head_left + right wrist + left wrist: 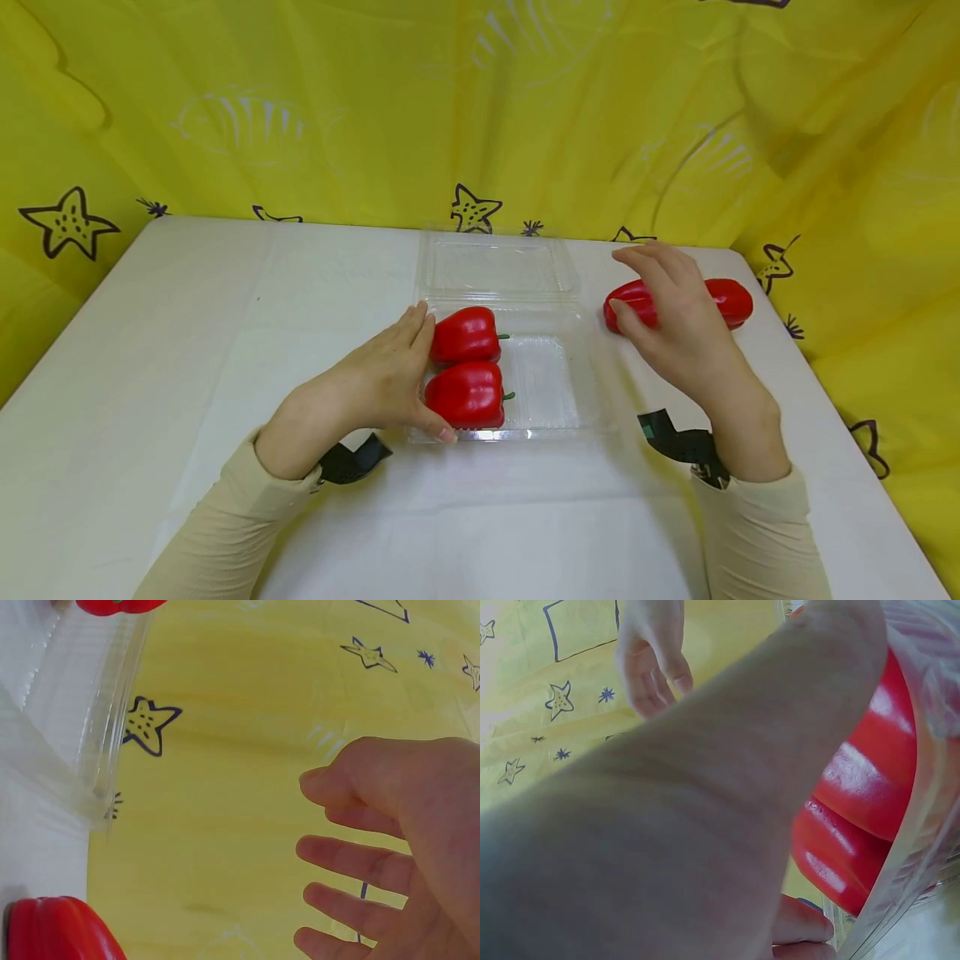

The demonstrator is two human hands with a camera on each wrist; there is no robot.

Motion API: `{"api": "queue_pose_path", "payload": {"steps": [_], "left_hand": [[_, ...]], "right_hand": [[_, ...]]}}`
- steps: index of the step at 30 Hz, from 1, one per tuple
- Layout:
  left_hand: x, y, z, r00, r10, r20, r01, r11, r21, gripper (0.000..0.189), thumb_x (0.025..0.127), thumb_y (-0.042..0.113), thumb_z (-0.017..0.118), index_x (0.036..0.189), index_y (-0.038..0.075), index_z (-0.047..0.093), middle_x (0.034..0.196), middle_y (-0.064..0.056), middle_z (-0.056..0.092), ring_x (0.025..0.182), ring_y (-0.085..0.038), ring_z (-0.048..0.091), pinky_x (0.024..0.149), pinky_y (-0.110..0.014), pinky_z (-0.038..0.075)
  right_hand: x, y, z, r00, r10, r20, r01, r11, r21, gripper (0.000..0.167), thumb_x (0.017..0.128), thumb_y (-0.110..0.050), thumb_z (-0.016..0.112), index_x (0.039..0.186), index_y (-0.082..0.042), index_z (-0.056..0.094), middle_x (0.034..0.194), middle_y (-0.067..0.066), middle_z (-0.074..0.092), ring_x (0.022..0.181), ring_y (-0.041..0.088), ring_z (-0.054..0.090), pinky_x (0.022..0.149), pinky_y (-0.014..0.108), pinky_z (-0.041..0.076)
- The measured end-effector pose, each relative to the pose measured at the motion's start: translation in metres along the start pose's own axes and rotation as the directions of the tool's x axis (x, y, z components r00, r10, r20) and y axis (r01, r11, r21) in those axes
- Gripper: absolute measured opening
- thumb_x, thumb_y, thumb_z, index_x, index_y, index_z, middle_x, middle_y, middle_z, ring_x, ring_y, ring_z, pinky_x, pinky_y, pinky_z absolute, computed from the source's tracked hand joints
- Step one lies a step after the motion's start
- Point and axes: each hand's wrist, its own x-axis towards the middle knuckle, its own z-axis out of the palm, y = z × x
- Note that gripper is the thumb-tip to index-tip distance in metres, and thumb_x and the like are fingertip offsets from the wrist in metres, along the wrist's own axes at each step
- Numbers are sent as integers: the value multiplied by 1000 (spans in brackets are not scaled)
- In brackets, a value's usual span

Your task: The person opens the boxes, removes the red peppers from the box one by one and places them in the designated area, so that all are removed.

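Two red bell peppers (465, 396) with green stems lie side by side in the left half of a clear plastic container (543, 383). Along that container's left side rests my left hand (375, 375), its thumb at the front corner and its fingers together near the back corner. Over at the right, my right hand (678, 312) hovers above red peppers (729, 302), which show on both sides of it and are partly hidden beneath it. Its fingers are spread apart and hold nothing in the right wrist view, where a red pepper (60, 930) lies at lower left.
The container's hinged lid (495, 267) lies folded back toward the far edge of the white table (172, 350). A yellow patterned curtain (375, 108) hangs behind and along both sides of the table. Black straps (352, 458) circle both wrists.
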Motion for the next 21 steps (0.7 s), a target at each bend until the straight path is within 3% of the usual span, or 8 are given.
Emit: {"api": "queue_pose_path", "payload": {"steps": [12,21], "left_hand": [[-1,-1,1,1000,5,8,-5,1000,-11,136,63,61,86,155,-8,13,165,-24,6,154,-41,7,123,-50,23],[0,-1,0,1000,-4,12,4,1000,-14,136,63,60,86,156,-6,13,166,-23,6,154,-40,7,122,-51,23]], "right_hand": [[-2,-19,13,993,-105,48,107,994,-26,54,83,-1,76,132,-1,56,137,19,53,133,37,43,102,57,48],[-2,-38,32,967,-222,122,224,975,-2,54,84,-11,77,133,-2,56,134,15,56,132,32,47,102,50,51]]}}
